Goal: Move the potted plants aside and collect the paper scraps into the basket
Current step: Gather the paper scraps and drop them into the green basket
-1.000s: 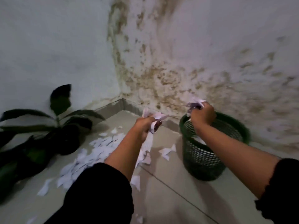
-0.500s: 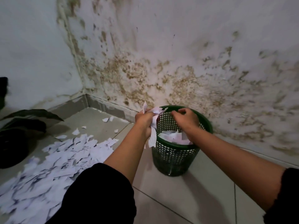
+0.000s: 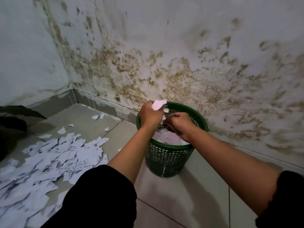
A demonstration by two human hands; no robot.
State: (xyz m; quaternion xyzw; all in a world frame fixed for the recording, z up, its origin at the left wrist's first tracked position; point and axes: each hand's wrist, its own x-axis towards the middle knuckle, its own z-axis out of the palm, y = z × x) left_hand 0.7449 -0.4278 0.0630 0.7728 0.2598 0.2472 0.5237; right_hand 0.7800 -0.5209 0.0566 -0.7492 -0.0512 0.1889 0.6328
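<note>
A round green mesh basket (image 3: 169,160) stands on the tiled floor against the stained wall, with white paper scraps lying inside it. My left hand (image 3: 150,115) hovers over the basket's left rim, shut on a bunch of paper scraps (image 3: 158,104). My right hand (image 3: 178,124) is over the basket's mouth, fingers curled near the scraps in the left hand; whether it holds any paper is unclear. A big heap of torn paper scraps (image 3: 49,158) covers the floor to the left. Dark leaves of a potted plant (image 3: 18,112) show at the left edge.
Two mould-stained walls meet in a corner (image 3: 72,89) at the back left. A few loose scraps (image 3: 95,117) lie near the skirting. Bare tiles (image 3: 189,203) stretch in front of and right of the basket.
My left hand has moved right with its scraps from beside the basket to over its rim. My right hand has dropped lower over the mouth. The view has shifted, so the plant sits further left.
</note>
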